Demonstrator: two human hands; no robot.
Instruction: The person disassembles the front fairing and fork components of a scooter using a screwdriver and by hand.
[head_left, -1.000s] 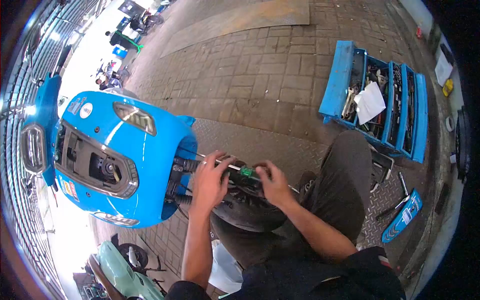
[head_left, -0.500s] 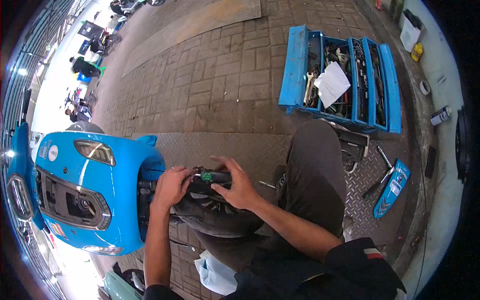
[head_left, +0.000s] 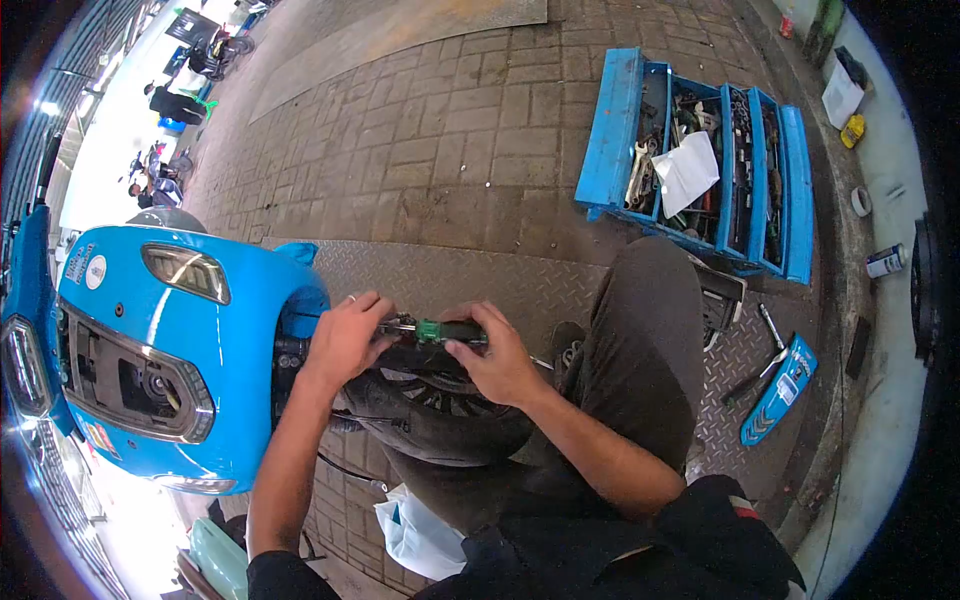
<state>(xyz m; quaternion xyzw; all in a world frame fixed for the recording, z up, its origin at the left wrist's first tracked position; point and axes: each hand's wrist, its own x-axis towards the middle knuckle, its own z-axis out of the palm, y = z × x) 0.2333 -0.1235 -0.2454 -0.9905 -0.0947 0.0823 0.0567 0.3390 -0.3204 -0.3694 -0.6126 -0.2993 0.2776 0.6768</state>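
My right hand point(head_left: 492, 358) is closed round the black and green handle of a screwdriver point(head_left: 430, 331), which lies sideways and points left. Its metal shaft end meets the fingertips of my left hand point(head_left: 350, 338), which is pinched on a small part there. That part is mostly hidden by the fingers, so I cannot tell what it is. Just below both hands is the scooter's black wheel point(head_left: 440, 395). The blue scooter body point(head_left: 235, 345) stands left of my left hand, with an opening in its front panel.
A blue toolbox point(head_left: 612, 130) stands unfolded at upper right, full of tools with white paper on top. A ratchet wrench point(head_left: 770, 325) and a blue trim panel point(head_left: 780, 392) lie on the metal plate point(head_left: 715, 440). A white bag point(head_left: 415, 535) sits below. People and motorbikes are far left.
The screwdriver and my right hand have shifted a little right, away from my left fingers, and more of the shaft shows. The whole view has also shifted slightly.
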